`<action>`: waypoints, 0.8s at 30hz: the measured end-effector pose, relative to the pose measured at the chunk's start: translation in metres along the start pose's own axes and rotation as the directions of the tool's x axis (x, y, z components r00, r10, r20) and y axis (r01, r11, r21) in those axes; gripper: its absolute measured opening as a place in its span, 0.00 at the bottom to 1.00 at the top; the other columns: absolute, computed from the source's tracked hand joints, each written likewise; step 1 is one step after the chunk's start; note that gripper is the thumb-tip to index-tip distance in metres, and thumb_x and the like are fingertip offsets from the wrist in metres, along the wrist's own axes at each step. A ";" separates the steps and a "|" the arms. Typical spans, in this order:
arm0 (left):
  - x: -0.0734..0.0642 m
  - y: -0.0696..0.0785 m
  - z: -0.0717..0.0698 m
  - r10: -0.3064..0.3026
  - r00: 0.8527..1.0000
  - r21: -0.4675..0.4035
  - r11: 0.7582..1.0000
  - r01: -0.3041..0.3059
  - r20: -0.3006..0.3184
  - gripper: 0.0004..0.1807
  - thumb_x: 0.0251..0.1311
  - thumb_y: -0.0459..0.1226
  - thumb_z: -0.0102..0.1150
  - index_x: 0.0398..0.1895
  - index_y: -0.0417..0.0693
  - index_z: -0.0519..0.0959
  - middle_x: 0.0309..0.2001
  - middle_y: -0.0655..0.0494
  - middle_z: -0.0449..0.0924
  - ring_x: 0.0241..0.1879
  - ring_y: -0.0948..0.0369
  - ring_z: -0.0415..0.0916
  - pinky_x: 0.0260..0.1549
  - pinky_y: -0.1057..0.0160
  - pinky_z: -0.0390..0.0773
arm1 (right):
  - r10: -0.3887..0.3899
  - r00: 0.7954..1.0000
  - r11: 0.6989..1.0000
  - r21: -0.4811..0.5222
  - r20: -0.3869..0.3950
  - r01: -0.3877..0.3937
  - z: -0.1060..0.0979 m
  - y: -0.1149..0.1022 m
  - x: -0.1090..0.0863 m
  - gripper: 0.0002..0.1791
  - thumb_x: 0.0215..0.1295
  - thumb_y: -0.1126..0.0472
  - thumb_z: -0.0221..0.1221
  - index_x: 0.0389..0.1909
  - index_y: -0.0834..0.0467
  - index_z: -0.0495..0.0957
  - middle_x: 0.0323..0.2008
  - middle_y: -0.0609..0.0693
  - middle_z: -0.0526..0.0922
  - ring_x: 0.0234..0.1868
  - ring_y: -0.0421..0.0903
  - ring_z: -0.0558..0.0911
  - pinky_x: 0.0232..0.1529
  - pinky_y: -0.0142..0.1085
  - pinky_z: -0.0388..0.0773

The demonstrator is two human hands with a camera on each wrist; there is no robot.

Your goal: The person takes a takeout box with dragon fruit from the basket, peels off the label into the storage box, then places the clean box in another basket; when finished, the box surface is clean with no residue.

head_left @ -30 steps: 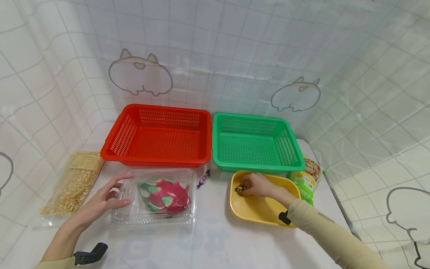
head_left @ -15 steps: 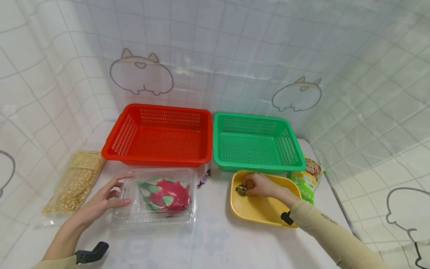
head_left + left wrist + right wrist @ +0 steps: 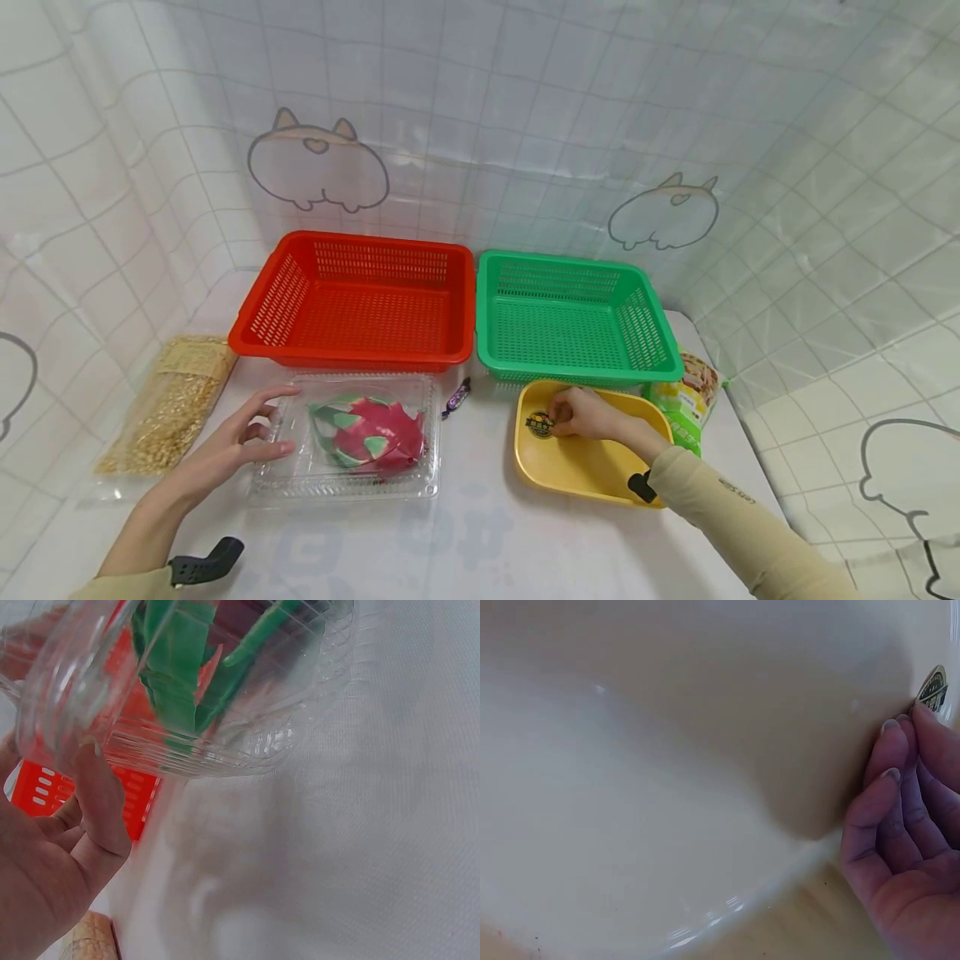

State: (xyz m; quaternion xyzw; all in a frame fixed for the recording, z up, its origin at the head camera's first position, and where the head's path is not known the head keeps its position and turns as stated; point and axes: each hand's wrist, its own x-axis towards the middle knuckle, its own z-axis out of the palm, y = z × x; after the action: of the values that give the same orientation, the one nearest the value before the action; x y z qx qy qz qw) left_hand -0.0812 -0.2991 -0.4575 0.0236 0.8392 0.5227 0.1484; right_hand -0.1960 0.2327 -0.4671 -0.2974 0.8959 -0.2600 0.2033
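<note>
Left hand (image 3: pixel 232 446) rested against left edge of clear box (image 3: pixel 345 437), fingers loosely spread, thumb on wall. Dragon fruit (image 3: pixel 367 433) sat sealed inside box.

Right hand (image 3: pixel 581 414) lay in yellow tray (image 3: pixel 585 467), fingers curled, pinching round sticker (image 3: pixel 538 425).

Red basket (image 3: pixel 360 304) and green basket (image 3: pixel 573 317) stood unfilled; judged early, nothing sorted yet.

At the back of the white table (image 3: pixel 480 542) a red basket (image 3: pixel 356 302) and a green basket (image 3: pixel 573 315) stand side by side, their rims nearly touching, against a tiled curtain printed with cartoon animal shapes. A clear bag of pale grain (image 3: pixel 168 406) lies flat near the table's left edge. A small purple-wrapped candy (image 3: pixel 455 397) lies just in front of the gap between the baskets. A green and yellow snack packet (image 3: pixel 692 400) leans by the green basket's right front corner.
</note>
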 end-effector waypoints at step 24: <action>0.000 0.000 0.000 0.007 1.000 -0.016 1.000 -0.007 0.003 0.41 0.63 0.42 0.62 0.78 0.61 0.54 0.59 0.49 0.61 0.48 0.57 0.63 0.39 0.59 0.73 | 0.005 1.000 1.000 0.017 0.031 -0.006 -0.004 0.000 -0.003 0.04 0.56 0.70 0.68 0.31 0.63 0.82 0.24 0.49 0.83 0.23 0.32 0.74 0.29 0.28 0.75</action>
State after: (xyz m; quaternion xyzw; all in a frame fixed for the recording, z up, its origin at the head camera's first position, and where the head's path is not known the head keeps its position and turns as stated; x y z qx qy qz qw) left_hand -0.0809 -0.2993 -0.4569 0.0262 0.8347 0.5298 0.1481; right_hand -0.1957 0.2364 -0.4639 -0.2971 0.8912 -0.2627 0.2203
